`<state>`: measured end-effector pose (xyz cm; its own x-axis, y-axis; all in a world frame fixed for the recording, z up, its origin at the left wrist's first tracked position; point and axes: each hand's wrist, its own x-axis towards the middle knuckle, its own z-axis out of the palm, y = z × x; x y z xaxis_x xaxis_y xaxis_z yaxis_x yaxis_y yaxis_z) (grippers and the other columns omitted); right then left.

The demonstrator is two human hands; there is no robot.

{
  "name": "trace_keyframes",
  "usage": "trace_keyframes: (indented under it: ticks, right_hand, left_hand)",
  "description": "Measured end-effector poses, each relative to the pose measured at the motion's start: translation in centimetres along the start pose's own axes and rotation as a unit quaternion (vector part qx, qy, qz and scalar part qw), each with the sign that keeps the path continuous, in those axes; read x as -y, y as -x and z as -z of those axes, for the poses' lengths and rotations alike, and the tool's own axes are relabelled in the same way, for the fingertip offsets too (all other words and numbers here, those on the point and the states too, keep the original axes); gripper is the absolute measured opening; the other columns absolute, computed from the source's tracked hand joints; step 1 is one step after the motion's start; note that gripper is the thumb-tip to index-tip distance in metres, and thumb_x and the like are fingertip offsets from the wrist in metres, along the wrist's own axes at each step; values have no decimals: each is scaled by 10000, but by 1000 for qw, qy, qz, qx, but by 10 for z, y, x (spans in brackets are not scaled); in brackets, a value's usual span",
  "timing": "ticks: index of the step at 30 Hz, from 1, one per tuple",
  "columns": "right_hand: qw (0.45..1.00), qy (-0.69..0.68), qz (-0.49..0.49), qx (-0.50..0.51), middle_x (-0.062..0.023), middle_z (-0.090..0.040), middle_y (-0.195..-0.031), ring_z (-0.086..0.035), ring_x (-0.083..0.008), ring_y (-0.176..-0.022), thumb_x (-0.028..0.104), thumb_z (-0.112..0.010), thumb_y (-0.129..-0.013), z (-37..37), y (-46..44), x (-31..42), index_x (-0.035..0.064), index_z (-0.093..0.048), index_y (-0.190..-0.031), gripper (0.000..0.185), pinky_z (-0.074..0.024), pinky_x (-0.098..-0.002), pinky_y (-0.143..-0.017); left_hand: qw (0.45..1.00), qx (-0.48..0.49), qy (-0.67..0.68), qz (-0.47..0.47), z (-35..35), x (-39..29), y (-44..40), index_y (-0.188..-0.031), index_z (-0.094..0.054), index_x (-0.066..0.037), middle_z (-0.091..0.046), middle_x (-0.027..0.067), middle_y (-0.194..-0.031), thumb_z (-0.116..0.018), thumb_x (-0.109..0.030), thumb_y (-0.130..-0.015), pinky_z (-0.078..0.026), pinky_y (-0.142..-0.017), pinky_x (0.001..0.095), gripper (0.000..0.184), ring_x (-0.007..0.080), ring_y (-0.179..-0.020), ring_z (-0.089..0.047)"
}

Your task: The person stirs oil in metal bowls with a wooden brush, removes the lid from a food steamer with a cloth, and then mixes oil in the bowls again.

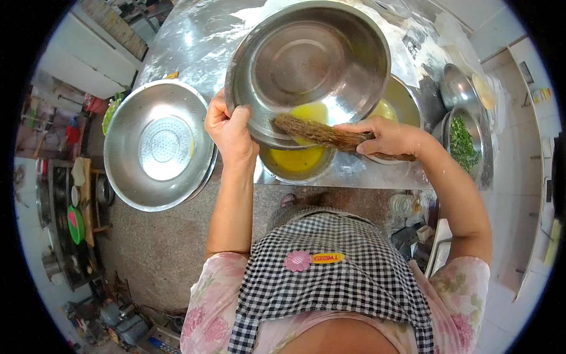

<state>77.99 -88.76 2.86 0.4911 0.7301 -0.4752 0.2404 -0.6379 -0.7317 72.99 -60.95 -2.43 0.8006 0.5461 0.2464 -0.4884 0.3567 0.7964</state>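
My left hand (231,133) grips the near-left rim of a large steel basin (309,56), which is tilted towards me. In my right hand (386,137) is a brown bristle brush (321,133), its far end against the basin's lower inside wall. A little yellow liquid (311,112) lies at that low side. Below the basin's near rim stands a bowl (327,168) holding more yellow liquid. Another bowl (410,106), partly hidden by the basin, sits to the right with yellowish contents.
A wide perforated steel basin (121,156) stands left of the metal table (194,56), stacked on another. Chopped greens (463,144) fill a bowl at the right, near a further steel bowl (457,82). White flour (259,15) is scattered on the tabletop.
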Motion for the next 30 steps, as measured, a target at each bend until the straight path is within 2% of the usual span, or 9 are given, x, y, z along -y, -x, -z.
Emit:
trace_keyframes:
  ticks: [2,11,17,23,26,30]
  right_hand:
    - [1000,-4,2,21,-114,-623,-1164,-580,-201,-1026,48,-604,-822,4,-1,-2,141,-456,-1385,589,-427,-299,-932]
    - [998,49,-16,41,-121,-639,-1170,-599,-221,-1054,7,-613,-797,4,7,7,158,-448,-1389,633,-444,-323,-931]
    - [995,66,70,-12,-161,-637,-1145,-623,-254,-1000,6,-612,-791,-8,10,-11,209,-430,-1400,667,-460,-349,-903]
    - [992,110,45,-49,-203,-618,-1130,-612,-333,-998,68,-614,-793,-15,20,-10,244,-437,-1391,647,-463,-376,-888]
    - [989,138,-13,-50,-201,-610,-1145,-601,-350,-1020,77,-616,-783,-19,27,2,250,-452,-1380,643,-461,-389,-889]
    - [980,193,-25,-48,-208,-594,-1173,-593,-358,-1035,72,-623,-764,-23,35,6,252,-471,-1367,647,-458,-387,-896]
  left_hand:
    - [1000,4,-1,-3,1,2,0,-619,-384,-84,-546,37,-839,-501,125,-664,-396,-780,243,244,97,-747,-480]
    - [1000,10,-8,-25,6,6,-1,-624,-377,-80,-542,37,-840,-484,132,-676,-394,-772,230,243,87,-750,-470]
    - [999,-1,-5,-33,7,7,-3,-633,-375,-81,-530,20,-825,-476,138,-679,-395,-761,225,246,77,-723,-449]
    - [999,-14,-15,-36,9,11,-5,-635,-374,-82,-527,11,-813,-466,150,-683,-391,-745,217,254,69,-717,-442]
    - [998,-29,-37,-41,9,13,-6,-634,-372,-84,-519,2,-798,-468,150,-686,-387,-725,213,258,62,-701,-427]
    - [997,-32,-47,-51,15,16,-10,-657,-396,-87,-515,5,-762,-491,119,-698,-406,-674,217,231,71,-670,-447]
